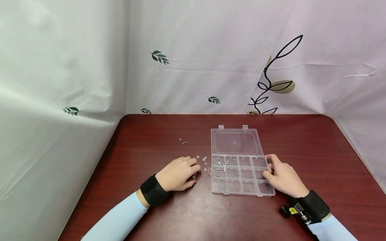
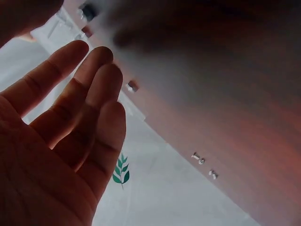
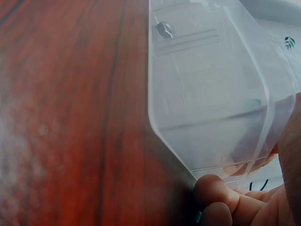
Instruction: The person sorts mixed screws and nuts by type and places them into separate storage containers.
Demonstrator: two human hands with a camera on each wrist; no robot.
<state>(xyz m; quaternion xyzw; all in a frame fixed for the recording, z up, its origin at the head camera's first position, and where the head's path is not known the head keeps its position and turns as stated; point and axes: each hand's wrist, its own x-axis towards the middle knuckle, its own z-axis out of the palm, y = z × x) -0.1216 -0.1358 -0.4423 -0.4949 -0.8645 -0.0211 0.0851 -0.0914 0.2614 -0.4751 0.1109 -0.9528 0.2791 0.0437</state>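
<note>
A clear plastic compartment box lies on the table with its lid folded back. Screws and other small metal pieces sit in its left and middle compartments. My right hand holds the box's right side, thumb at the near compartments and a finger farther back; the right wrist view has its fingertips against the clear wall. Left of the box, my left hand hovers or rests low over the table with loosely bent fingers. A nut lies by its thumb, and several nuts lie just beyond its fingertips.
A few tiny screws lie farther back on the dark red wooden table. White patterned cloth hangs behind the table and along both sides. A small black camera sticks out from the right wristband.
</note>
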